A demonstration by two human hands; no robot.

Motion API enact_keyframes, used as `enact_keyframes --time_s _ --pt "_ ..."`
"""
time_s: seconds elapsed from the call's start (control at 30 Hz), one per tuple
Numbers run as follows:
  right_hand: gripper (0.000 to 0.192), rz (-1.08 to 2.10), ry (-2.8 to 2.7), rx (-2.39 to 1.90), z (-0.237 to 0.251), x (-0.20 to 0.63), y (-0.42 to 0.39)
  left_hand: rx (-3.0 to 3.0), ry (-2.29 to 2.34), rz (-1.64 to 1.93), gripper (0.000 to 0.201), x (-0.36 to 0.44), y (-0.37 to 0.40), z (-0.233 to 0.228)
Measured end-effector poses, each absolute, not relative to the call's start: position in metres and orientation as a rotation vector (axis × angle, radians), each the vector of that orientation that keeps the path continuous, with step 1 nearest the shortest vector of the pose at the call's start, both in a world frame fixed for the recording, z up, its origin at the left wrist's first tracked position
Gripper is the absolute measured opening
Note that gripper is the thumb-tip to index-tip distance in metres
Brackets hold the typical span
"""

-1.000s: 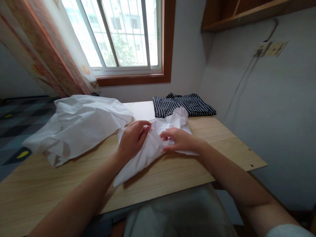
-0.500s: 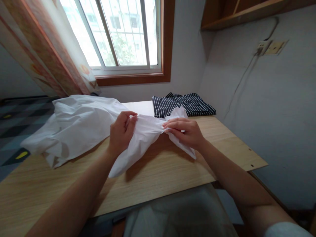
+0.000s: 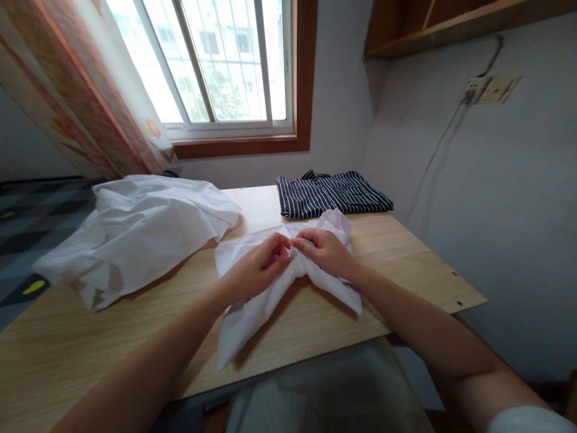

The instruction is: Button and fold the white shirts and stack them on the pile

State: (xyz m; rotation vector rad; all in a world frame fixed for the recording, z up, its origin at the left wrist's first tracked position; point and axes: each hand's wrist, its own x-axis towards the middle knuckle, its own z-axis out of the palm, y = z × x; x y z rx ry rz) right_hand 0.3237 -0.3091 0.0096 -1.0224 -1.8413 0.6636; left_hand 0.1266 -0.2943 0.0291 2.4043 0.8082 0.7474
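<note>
A thin white cloth (image 3: 252, 328) lies gathered at its middle on the wooden table, flaring out to both sides like a bow. My left hand (image 3: 265, 261) pinches the gathered part from the left. From the right, my right hand (image 3: 324, 249) pinches the same bunched spot, and the fingertips of both hands nearly meet there. Whether the cloth is a garment or a plain sheet I cannot tell. Behind it lies a folded black cloth with white stripes (image 3: 331, 195).
A larger crumpled white cloth (image 3: 153, 222) spreads over the table's left side and past its edge. The wooden table (image 3: 419, 264) ends at a corner on the right. A window (image 3: 225, 66), a curtain (image 3: 85, 78) and a wall socket (image 3: 496, 90) are behind.
My left hand has moved right and down to the gathered middle, close to my right hand. The thin cloth now rests lower, its left part spread flatter.
</note>
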Motion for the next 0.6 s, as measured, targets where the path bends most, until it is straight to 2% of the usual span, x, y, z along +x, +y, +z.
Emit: enact_keyframes --time_s 0.3,0.47,0.6 --pt "0.026 0.623 -1.695 -0.973 0.009 0.319 -0.312 2.237 0.791 0.866 0.022 0.131 -0.287 0.015" --pt "0.03 0.692 -1.707 -0.97 0.008 0.319 -0.31 2.2 0.878 1.023 0.02 0.137 -0.287 0.011" --pt "0.027 0.534 -1.664 -0.985 0.013 0.324 -0.312 2.281 0.946 0.968 0.028 0.131 -0.286 0.026"
